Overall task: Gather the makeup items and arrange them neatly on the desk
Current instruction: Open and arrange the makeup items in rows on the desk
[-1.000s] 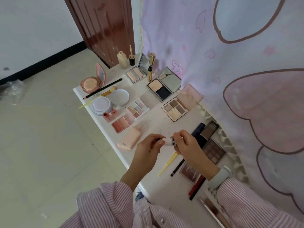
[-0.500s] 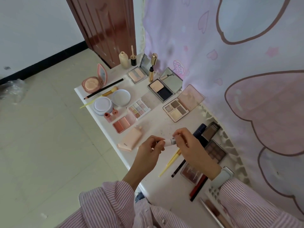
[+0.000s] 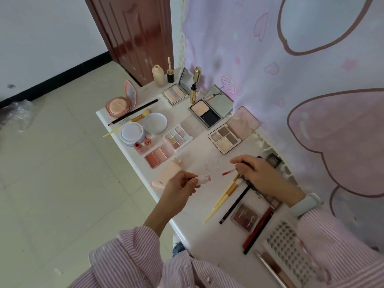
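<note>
- A small lip-gloss tube, clear with pink contents, lies nearly level in the left hand, pinched near its base, open mouth toward the right.
- Its wand, tip coated red, is held by the right hand just above the counter, apart from the tube.
- An open pink cushion compact stands at the far left corner, lid upright.
- Two round pale-blue pieces sit side by side near a black pencil.
- Open eyeshadow palettes lie mid-counter by the curtain.
- A yellow brush and a dark pencil lie diagonally near the right hand.
</note>
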Tool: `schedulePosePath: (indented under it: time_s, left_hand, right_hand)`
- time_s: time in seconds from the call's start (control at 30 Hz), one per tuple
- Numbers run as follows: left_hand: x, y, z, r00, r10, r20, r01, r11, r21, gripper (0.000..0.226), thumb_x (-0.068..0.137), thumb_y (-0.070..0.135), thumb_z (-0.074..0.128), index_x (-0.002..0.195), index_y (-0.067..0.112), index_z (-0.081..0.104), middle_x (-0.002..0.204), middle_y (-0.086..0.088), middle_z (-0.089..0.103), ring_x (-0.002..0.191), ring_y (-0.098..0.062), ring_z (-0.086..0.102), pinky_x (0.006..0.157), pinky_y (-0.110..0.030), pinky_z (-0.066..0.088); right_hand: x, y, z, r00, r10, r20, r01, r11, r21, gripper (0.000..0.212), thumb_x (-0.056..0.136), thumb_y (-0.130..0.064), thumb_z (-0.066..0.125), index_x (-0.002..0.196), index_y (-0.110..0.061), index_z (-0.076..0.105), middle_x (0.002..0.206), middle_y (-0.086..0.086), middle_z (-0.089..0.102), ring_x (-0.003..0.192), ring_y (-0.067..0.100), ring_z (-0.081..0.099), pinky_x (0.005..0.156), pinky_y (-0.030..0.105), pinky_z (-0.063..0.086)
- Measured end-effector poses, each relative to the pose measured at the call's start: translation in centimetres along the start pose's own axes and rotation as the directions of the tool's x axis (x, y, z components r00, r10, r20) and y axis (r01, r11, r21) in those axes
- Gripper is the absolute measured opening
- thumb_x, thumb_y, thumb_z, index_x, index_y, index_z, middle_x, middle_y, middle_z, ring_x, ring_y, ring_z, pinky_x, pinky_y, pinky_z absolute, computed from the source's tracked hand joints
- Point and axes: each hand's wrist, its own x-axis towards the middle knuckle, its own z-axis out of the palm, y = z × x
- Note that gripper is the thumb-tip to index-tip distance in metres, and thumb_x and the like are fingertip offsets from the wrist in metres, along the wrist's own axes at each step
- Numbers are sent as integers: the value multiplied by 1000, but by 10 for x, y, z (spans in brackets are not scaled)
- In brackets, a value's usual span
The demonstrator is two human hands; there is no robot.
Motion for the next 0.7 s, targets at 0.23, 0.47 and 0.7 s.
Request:
schedulePosePath:
  time_s: [0.23, 0.47, 0.7]
  left_hand:
    - [-1, -3, 1, 962, -229, 147, 266, 679, -684, 21, 94, 13, 48, 110, 8, 61, 84, -5, 59, 85, -19, 68, 70, -29, 56]
    - [4, 3, 29, 960, -218, 177, 254, 409, -876, 13, 96, 13, 45, 96, 6, 56, 98, -14, 69, 105, -32, 63, 79, -43, 56]
    - [34, 13, 39, 955, 74, -288, -69, 997, 29, 8, 90, 33, 58, 94, 26, 55, 95, 16, 61, 91, 0, 58, 69, -6, 42]
  right_hand:
    - [4, 21, -3, 913, 408, 14, -241, 511, 825, 23, 96, -6, 39, 111, 5, 54, 82, 9, 56, 71, 15, 55, 56, 18, 51]
    - [3, 17, 45, 895, 447, 7, -223, 433, 874, 19, 98, -19, 39, 103, -8, 53, 89, 9, 68, 67, 14, 59, 59, 23, 50]
    - [26, 21, 62, 898, 286, -335, -112, 884, 453, 13, 91, -23, 55, 104, -20, 54, 88, -1, 54, 76, 6, 50, 62, 10, 45]
